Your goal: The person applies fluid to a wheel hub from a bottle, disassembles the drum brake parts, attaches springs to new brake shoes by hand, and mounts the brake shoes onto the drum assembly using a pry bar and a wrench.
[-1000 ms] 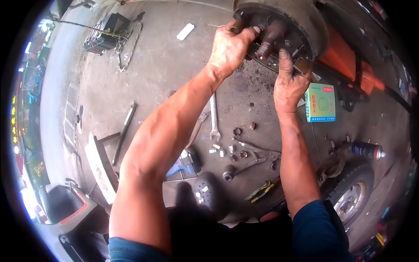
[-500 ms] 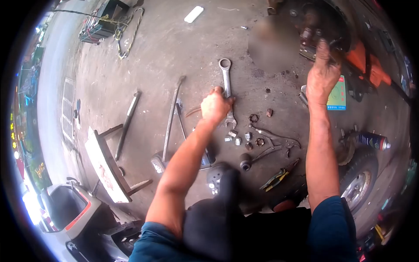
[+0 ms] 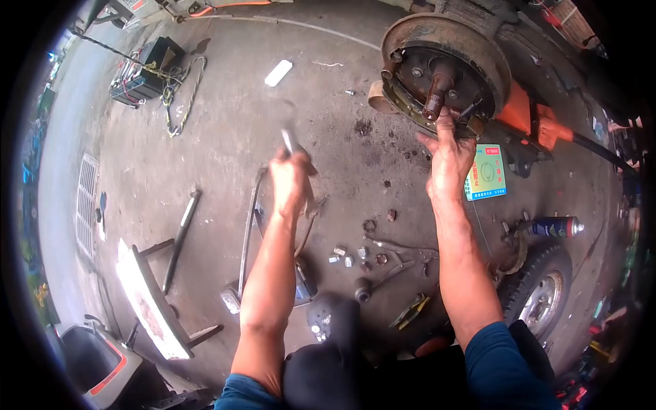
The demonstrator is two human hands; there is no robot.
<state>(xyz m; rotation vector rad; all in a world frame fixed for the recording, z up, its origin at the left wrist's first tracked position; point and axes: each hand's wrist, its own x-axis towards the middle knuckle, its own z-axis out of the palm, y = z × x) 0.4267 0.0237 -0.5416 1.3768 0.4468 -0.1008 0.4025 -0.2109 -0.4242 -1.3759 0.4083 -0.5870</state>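
Note:
My left hand (image 3: 290, 181) is closed around a combination wrench (image 3: 288, 139); its upper end is smeared by motion above my fist. My right hand (image 3: 451, 160) reaches up to the lower edge of a rusty wheel brake assembly (image 3: 403, 41). One finger stretches to just below the greasy spindle (image 3: 437, 92), and the thumb sticks out to the left. Nothing shows in this hand, though some fingertips are hidden against the brake parts. Beside the wrist lies a green and yellow box (image 3: 488, 172).
On the floor lie several nuts (image 3: 348, 261), a black socket (image 3: 363, 290), a puller (image 3: 403, 256), pliers (image 3: 410, 311) and a dark bar (image 3: 181, 242). A spray can (image 3: 557, 226) and a tyre (image 3: 543, 294) are at right. An orange jack (image 3: 526, 119) extends beside the brake.
My left hand has lifted the wrench off the floor and moved left. The view has shifted, bringing the brake assembly into full sight. My right hand stays beside it.

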